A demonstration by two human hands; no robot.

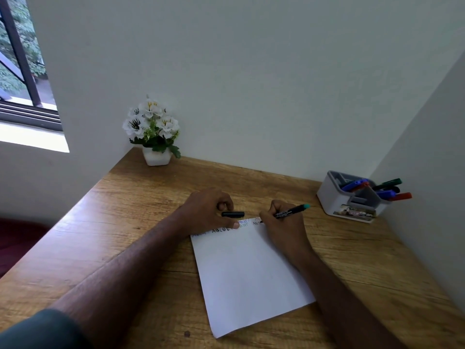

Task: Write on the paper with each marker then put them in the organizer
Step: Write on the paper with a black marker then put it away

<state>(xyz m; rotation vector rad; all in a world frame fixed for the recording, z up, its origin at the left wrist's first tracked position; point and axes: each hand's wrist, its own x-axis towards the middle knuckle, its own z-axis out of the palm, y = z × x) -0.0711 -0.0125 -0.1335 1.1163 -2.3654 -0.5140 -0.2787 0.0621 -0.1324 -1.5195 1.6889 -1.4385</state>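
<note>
A wooden desk (141,197) sits in a corner with pale walls, and a window (22,71) shows green leaves outside. A white sheet of paper (249,273) lies flat on the desk. All the other things are told from this paper.

At the top edge of the paper there are small rows of letters in black, blue and other colors. The right hand (284,227) rests on the top right part of the paper. Its fingers are curled tight around a black marker (289,212) with a teal end. The tip of the marker touches the paper next to the last letters.

The left hand (208,210) sits at the top left corner of the paper. Its thumb presses down on the paper. Its other fingers are curled and hold a black cap (232,214) just above the top edge.

To the right of the paper, well apart from it, stands a grey and white organizer (334,200). Blue, orange, green and black markers (385,191) stick out of it.

Beyond the paper, to its left, in the far corner of the desk, is a small white pot of white flowers (152,127).
</note>
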